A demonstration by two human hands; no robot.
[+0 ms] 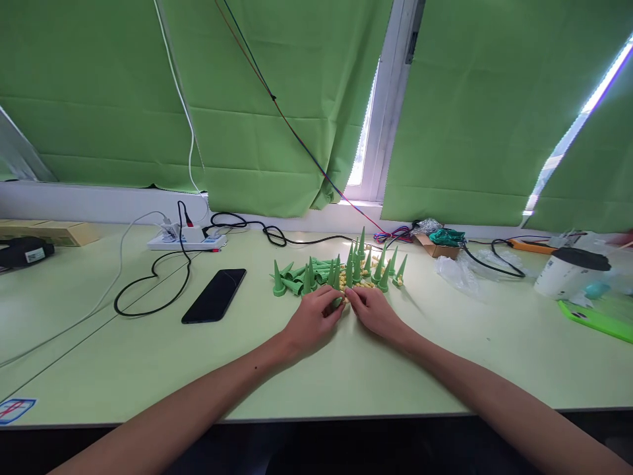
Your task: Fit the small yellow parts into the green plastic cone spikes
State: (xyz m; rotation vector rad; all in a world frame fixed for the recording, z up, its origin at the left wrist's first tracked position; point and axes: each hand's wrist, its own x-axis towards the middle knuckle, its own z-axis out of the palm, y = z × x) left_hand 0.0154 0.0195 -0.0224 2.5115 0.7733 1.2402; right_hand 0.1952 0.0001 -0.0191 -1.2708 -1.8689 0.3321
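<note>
My left hand [314, 316] is closed, its fingers and thumb pinched around a small green cone [337, 302] that shows only in part. My right hand [374, 311] meets it at the fingertips. Its thumb and forefinger are pressed together, and whatever lies between them is hidden. Just beyond both hands, several pointed green cones [362, 245] stand upright on their round bases. More green cones lie on their sides in a heap [295, 272] to the left. Small pale yellow pieces [364, 284] are scattered among the standing cones.
On the left lie a black phone [214, 297], a looped black cable [143, 313] and a white power strip [163, 243]. To the right are a clear plastic bag [457, 274], a small cardboard box [439, 248], a lidded white cup [568, 276] and a bright green phone case [601, 321].
</note>
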